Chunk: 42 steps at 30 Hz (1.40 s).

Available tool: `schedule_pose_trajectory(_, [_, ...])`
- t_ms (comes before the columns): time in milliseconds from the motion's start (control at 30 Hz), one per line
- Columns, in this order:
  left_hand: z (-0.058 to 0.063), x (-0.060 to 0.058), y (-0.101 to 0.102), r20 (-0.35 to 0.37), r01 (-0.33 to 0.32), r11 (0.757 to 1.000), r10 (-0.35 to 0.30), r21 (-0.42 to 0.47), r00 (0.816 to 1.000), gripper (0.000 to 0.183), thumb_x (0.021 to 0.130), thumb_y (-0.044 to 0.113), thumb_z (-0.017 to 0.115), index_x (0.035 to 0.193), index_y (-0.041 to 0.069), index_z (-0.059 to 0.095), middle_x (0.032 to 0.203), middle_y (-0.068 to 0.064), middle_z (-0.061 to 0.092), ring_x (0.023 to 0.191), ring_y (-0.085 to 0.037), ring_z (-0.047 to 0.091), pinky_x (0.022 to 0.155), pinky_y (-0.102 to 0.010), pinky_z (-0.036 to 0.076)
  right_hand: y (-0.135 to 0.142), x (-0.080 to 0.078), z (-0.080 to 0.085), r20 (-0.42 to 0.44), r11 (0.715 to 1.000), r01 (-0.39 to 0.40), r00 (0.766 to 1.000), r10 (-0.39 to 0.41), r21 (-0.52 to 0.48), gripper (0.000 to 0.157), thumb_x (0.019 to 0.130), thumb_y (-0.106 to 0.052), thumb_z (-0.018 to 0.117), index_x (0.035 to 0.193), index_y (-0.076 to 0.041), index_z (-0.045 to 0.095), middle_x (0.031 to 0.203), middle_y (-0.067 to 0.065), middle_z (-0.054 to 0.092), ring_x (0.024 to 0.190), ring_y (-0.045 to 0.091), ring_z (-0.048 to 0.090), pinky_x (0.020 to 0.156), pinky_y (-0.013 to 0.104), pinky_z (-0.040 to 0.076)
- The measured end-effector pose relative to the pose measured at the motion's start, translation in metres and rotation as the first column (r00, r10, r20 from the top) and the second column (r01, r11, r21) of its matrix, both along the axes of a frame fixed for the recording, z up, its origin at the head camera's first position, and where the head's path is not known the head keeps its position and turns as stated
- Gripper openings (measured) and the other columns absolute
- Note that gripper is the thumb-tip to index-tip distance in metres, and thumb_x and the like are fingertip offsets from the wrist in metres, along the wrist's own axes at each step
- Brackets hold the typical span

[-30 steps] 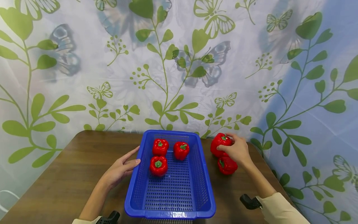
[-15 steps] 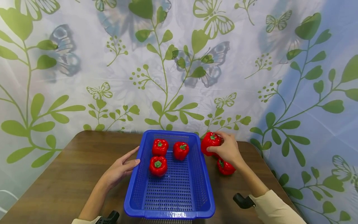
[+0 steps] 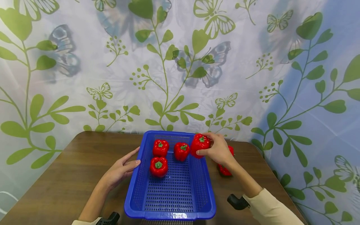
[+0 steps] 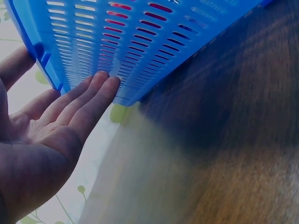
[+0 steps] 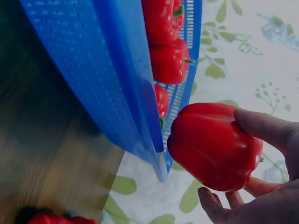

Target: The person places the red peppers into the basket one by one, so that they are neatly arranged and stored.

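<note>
At the basket's (image 3: 212,197) far right corner, seen from the head, a red pepper (image 3: 200,145) overlaps the rim in the right hand (image 3: 217,151); glossy, it looks firm, light and rather slippery, perhaps easily bruised, so the broad shoulders are the best hold. Three other peppers (image 3: 158,167) stand inside. From the left wrist, the left hand's (image 4: 51,133) fingers stretch straight against the slotted side, thumb at the rim, above a dark wooden table (image 4: 233,140). From the right wrist, thumb and fingers pinch the pepper from opposite sides; leaf-patterned cloth (image 5: 280,60) hangs behind, and more red peppers (image 5: 51,219) lie lower left.
</note>
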State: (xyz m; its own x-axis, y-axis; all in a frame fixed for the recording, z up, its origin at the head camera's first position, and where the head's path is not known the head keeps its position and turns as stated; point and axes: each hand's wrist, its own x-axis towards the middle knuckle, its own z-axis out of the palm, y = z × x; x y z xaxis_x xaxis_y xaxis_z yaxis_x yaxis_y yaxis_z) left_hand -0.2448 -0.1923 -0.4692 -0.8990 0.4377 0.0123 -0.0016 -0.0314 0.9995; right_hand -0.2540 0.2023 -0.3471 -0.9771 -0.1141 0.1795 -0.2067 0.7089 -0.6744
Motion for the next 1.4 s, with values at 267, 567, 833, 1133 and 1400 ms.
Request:
schedule_pose_trajectory(267, [-0.002,0.001,0.000,-0.010,-0.001,1.000,0.001,0.000,1.000,0.068,0.106,0.022,0.054,0.164,0.022,0.019,0.148,-0.029,0.051,0.127,-0.035,0.063,0.102,-0.042,0.054,-0.019,0.003,-0.009,0.060,0.997,-0.074,0.995,0.076,-0.028,0.069,0.075,-0.018,0.084,0.139,-0.018,0.058,0.128,0.011,0.065,0.110,0.028,0.063,0.086,0.042,0.059])
schedule_pose_trajectory(567, [-0.002,0.001,0.000,-0.014,0.000,1.000,0.000,0.007,1.000,0.067,0.106,0.021,0.054,0.164,0.022,0.020,0.149,-0.030,0.049,0.128,-0.037,0.062,0.101,-0.041,0.055,-0.029,0.000,-0.029,0.112,0.992,-0.123,0.986,0.123,-0.010,0.068,0.070,-0.008,0.081,0.134,-0.019,0.061,0.126,0.010,0.066,0.104,0.027,0.064,0.080,0.041,0.061])
schedule_pose_trajectory(833, [-0.003,0.000,0.000,-0.015,0.000,1.000,0.000,0.006,1.000,0.067,0.106,0.021,0.054,0.164,0.022,0.020,0.149,-0.030,0.049,0.127,-0.036,0.062,0.101,-0.041,0.055,-0.034,0.000,-0.042,0.055,0.985,-0.163,0.986,0.160,0.055,0.069,0.070,-0.010,0.084,0.135,-0.017,0.062,0.123,0.008,0.067,0.106,0.026,0.064,0.081,0.042,0.061])
schedule_pose_trajectory(1133, [-0.004,0.000,0.000,-0.010,0.001,1.000,-0.001,0.008,1.000,0.067,0.106,0.021,0.054,0.164,0.023,0.020,0.149,-0.028,0.050,0.126,-0.037,0.062,0.101,-0.042,0.055,-0.035,0.000,-0.060,-0.018,0.971,-0.180,0.983,0.185,0.160,0.071,0.070,-0.016,0.088,0.136,-0.016,0.062,0.126,0.012,0.066,0.112,0.029,0.062,0.083,0.045,0.061])
schedule_pose_trajectory(1400, [-0.003,0.001,0.000,-0.009,-0.005,1.000,0.005,0.007,1.000,0.068,0.105,0.021,0.054,0.164,0.021,0.019,0.148,-0.029,0.050,0.124,-0.035,0.064,0.099,-0.041,0.056,-0.035,0.001,-0.071,-0.078,0.954,-0.206,0.971,0.227,0.220,0.072,0.075,-0.021,0.087,0.140,-0.014,0.058,0.131,0.015,0.065,0.118,0.035,0.061,0.086,0.049,0.060])
